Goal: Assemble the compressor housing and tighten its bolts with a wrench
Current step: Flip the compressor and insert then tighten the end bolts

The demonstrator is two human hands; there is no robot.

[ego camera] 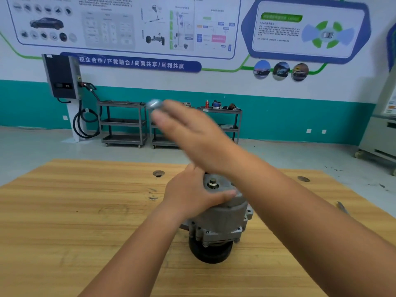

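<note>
The left forearm and the right forearm are both bare right to the edge of view. The left hand and the right hand are bare as well (the right one is smeared by motion blur, its fingertips indistinct).

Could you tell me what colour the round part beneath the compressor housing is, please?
Black; the round part shows best in the head view.

Right hand blurred; shiny object (at fingers) unidentifiable.
</note>
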